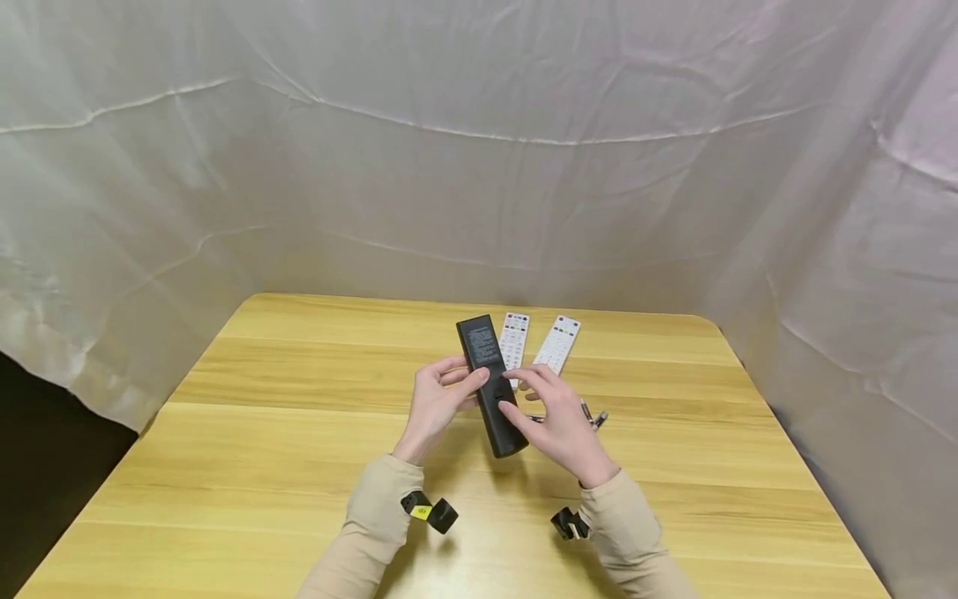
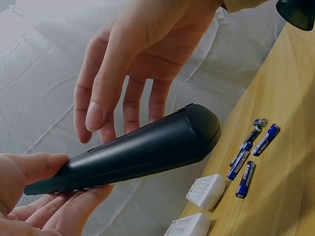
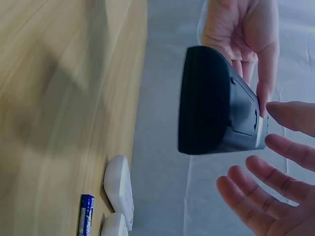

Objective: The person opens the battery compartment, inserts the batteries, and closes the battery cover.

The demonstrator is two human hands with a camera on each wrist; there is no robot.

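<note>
My left hand (image 1: 441, 395) holds a black remote control (image 1: 494, 389) above the table, thumb on top and fingers beneath. Its back faces up, with a printed label near the far end and a battery cover toward the near end. My right hand (image 1: 557, 416) hovers over that cover, thumb and fingers spread and loosely bent. In the left wrist view, the right fingertips hang close above the black remote (image 2: 142, 150). The right wrist view shows the rounded near end of the remote (image 3: 206, 103) and the cover's outline, with the right fingers beside it.
Two white remotes (image 1: 514, 337) (image 1: 561, 339) lie behind the black one, buttons up. Several blue-and-silver batteries (image 2: 245, 180) are scattered on the wooden table (image 1: 284, 466), partly hidden by my right hand in the head view. Pale cloth (image 1: 479, 208) hangs around the table.
</note>
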